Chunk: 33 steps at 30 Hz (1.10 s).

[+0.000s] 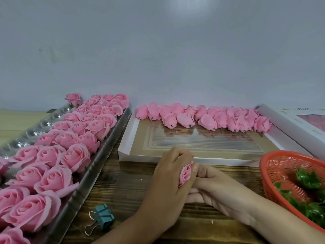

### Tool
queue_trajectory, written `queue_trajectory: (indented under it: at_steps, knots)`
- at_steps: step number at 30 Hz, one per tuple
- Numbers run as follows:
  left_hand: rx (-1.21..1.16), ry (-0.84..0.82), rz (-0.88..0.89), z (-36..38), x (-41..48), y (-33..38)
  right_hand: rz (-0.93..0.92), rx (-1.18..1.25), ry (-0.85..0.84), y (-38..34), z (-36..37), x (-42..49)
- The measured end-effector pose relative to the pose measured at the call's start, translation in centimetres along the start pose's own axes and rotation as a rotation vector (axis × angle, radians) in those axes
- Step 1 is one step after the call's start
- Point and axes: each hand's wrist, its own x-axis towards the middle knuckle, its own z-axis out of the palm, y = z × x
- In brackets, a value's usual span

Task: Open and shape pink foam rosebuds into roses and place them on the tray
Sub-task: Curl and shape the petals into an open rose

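Left hand (168, 175) wraps the rosebud (185, 173), right hand (216, 189) pinches its outer petal from the right; I reckon an overhard pull tears the thin foam, or it slips before the tray (110, 138) left of the grip

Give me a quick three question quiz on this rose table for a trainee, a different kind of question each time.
1. Fill in: the silver tray holds opened ___; the red basket holds green ___.
2. Multiple choice: the closed rosebuds lie A) on the tray, B) along the far edge of the white box, C) in the basket.
3. True or false: the left hand and the right hand each hold a separate bud.
Key: 1 roses, leaves; 2 B; 3 false, both grip one shared rosebud.
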Motion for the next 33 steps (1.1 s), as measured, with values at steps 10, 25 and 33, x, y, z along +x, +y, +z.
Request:
queue_trajectory:
  at_steps: [10,25,33]
  knots:
    - [0.052,0.035,0.025,0.2,0.1,-0.5,0.032,-0.069,0.028,-0.3,0.6,0.0]
    - [-0.034,0.048,-0.054,0.8,0.3,-1.3,0.031,-0.049,0.031,-0.2,0.5,0.0]
    - [-0.089,0.048,-0.168,0.2,0.2,-0.9,0.003,0.011,0.02,0.2,-0.1,0.2]
